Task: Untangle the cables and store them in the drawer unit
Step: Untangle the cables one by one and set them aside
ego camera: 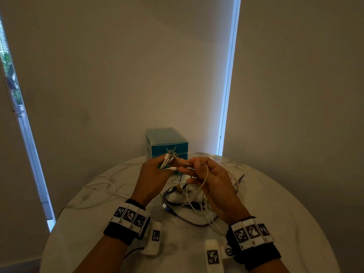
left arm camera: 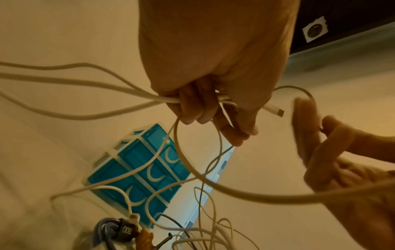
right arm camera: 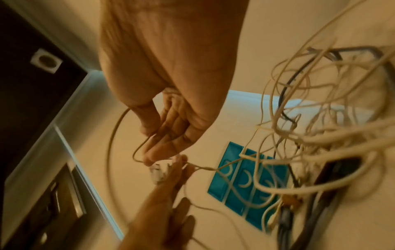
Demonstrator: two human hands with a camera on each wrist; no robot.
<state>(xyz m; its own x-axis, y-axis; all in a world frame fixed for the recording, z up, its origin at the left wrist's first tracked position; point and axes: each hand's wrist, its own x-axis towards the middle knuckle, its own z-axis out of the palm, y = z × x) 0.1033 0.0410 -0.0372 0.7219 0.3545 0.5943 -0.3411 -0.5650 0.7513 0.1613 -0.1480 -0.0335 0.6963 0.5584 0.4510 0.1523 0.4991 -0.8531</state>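
Sitting at the round marble table [ego camera: 275, 203], I face the teal drawer unit [ego camera: 167, 142] at its far edge, drawers closed. Below my raised hands lies the tangled cable pile [ego camera: 189, 196]. My left hand [ego camera: 153, 174] curls its fingers round several white cable ends [left arm camera: 271, 108]. My right hand [ego camera: 212, 178] pinches one thin cable [right arm camera: 119, 128] between thumb and fingertips.

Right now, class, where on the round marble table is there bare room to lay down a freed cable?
Bare patches: the round marble table's right side and its near edge. Crowded: the tangled heap of white and dark cables at centre before the blue plastic drawer unit, and a loose white cable at left.
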